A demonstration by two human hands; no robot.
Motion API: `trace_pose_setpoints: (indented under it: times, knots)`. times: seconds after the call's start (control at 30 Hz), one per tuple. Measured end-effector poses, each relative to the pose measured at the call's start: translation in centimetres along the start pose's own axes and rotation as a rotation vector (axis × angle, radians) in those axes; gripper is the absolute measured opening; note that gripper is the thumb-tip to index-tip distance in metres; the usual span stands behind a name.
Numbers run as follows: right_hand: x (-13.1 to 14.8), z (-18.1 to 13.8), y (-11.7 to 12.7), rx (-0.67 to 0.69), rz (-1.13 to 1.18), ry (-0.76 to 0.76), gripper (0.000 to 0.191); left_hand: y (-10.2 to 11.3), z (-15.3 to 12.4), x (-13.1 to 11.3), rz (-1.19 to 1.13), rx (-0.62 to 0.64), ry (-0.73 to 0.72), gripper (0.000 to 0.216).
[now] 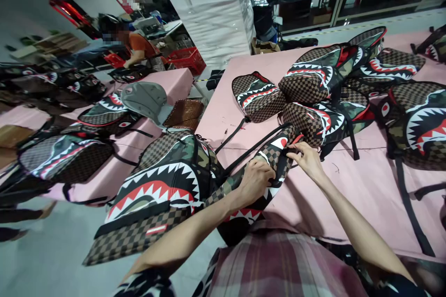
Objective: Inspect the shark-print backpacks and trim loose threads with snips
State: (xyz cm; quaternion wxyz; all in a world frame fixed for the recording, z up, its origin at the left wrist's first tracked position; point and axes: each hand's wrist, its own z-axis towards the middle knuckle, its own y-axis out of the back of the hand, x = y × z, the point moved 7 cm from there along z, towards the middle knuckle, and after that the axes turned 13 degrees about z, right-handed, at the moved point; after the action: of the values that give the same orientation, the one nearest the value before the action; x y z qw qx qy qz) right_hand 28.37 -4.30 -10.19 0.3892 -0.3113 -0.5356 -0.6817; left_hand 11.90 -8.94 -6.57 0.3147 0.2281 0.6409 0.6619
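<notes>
A checkered backpack with a camouflage shark-mouth print [163, 190] lies across the edge of the pink table [365, 185] in front of me. One of its padded shoulder straps [275, 148] stretches toward the table's middle. My left hand [256, 178] is closed round the strap's middle. My right hand [308, 158] pinches the strap's far end, fingers together. A thin black webbing strap [251, 151] runs beside them.
Several more shark-print backpacks [313, 83] are heaped at the table's back and right [421, 125]. A second pink table [167, 83] at left holds more bags and a grey cap [146, 100]. A person in an orange shirt [139, 46] works behind it. Grey floor lies at lower left.
</notes>
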Motion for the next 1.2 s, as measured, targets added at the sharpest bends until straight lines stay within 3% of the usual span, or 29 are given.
trace_pose_setpoints:
  times: [0.17, 0.3, 0.5, 0.67, 1.2]
  knots:
    - [0.7, -4.0, 1.8, 0.041, -0.157, 0.006, 0.051, 0.0, 0.0, -0.6, 0.05, -0.005, -0.003, 0.014]
    - [0.8, -6.8, 2.2, 0.14, -0.143, -0.099, 0.035, -0.7, -0.3, -1.6, 0.112, -0.087, 0.033, 0.033]
    - [2.1, -9.2, 1.4, 0.164, -0.118, 0.031, 0.023, -1.7, -2.1, -2.2, 0.039, -0.225, 0.07, 0.01]
    - [3.4, -9.3, 0.1, 0.109, -0.231, 0.138, 0.021, -2.0, -3.0, -2.2, 0.05, -0.278, 0.038, 0.016]
    - [4.7, -7.5, -1.4, 0.209, -0.342, 0.245, 0.024, -1.7, -3.0, -1.3, 0.016, -0.37, 0.075, 0.012]
